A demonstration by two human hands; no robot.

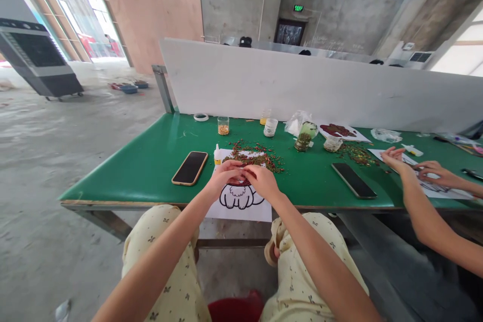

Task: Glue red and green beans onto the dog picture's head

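Observation:
My left hand [227, 175] and my right hand [261, 180] meet over a white sheet of paper [215, 210] with a bold black animal outline. The left fingers curl inward, and the right fingertips pinch close against them. Whatever lies between the fingers is too small to make out. Past my fingertips, small red and green beans [268, 160] are heaped on the paper's upper part and scattered onto the table. A small white glue bottle [217, 155] with a yellow label stands just beyond my left hand. The sheet's lower end hangs over the table edge.
A phone [190, 168] lies left on the green table [128, 171], another phone [353, 180] right. Behind stand a cup of orange grains [223, 126], a white jar [270, 127] and a tipped green jar [305, 137]. A co-worker's hands [433, 173] are over another sheet.

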